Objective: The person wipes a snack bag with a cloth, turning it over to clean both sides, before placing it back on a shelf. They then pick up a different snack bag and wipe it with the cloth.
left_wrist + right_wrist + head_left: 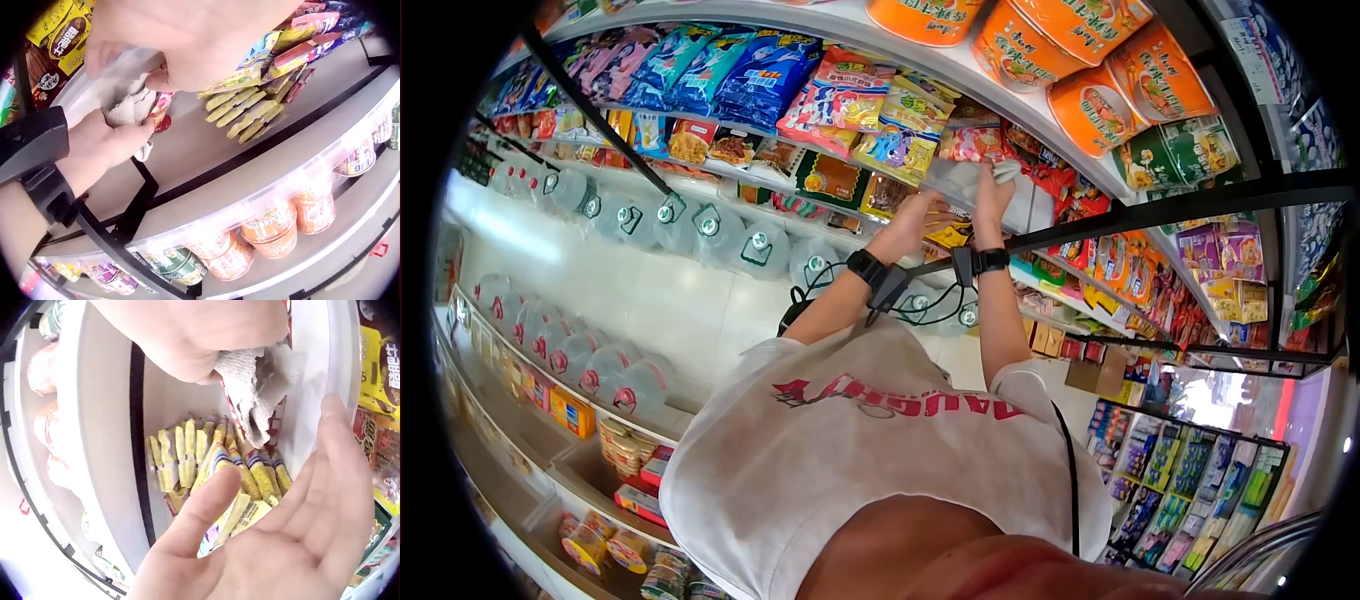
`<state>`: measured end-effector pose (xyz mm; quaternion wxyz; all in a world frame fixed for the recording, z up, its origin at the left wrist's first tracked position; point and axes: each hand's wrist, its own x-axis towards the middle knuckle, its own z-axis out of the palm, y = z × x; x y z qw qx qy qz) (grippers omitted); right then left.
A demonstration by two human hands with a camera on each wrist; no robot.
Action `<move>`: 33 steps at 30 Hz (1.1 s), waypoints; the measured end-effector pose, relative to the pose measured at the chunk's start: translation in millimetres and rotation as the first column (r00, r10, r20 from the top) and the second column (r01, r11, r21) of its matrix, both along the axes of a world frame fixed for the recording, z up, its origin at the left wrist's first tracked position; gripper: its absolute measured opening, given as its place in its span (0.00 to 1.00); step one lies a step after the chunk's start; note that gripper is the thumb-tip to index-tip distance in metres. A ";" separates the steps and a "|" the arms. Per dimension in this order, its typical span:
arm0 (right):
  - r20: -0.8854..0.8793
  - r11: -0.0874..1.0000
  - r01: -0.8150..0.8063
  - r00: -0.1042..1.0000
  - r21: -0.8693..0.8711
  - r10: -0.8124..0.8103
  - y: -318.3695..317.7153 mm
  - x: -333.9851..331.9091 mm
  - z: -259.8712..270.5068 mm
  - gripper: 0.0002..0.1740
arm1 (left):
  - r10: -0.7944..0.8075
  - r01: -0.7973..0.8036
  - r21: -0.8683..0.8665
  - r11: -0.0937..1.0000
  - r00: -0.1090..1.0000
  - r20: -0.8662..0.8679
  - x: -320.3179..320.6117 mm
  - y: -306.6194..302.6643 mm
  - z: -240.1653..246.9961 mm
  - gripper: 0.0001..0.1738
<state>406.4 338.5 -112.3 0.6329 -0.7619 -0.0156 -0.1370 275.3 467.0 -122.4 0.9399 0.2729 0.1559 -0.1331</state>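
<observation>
A crumpled pale cloth [1005,170] [132,107] [250,387] is bunched in my right hand [992,200] [109,144] [200,337], its fingers curled round it over the shelf [312,356]. A red-and-white packet [161,109] lies against the cloth. My left hand [905,228] [194,40] [269,556] is beside it at the shelf's front edge, palm up with fingers extended, holding nothing visible. Yellow snack packets [908,125] [247,112] [187,453] stand in a row on the same shelf.
Orange noodle tubs [1085,105] [269,231] stand on a neighbouring shelf. Black frame bars [1200,210] cross near my right arm. Hanging snack bags [770,75] and large water bottles [765,248] line the left side; another shelf unit [550,455] stands opposite.
</observation>
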 end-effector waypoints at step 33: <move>-0.202 0.943 0.231 0.962 0.241 -0.184 -219.8 -384.6 88.4 0.20 | -0.356 0.211 0.372 0.904 0.853 0.382 -154.5 -214.2 108.4 0.30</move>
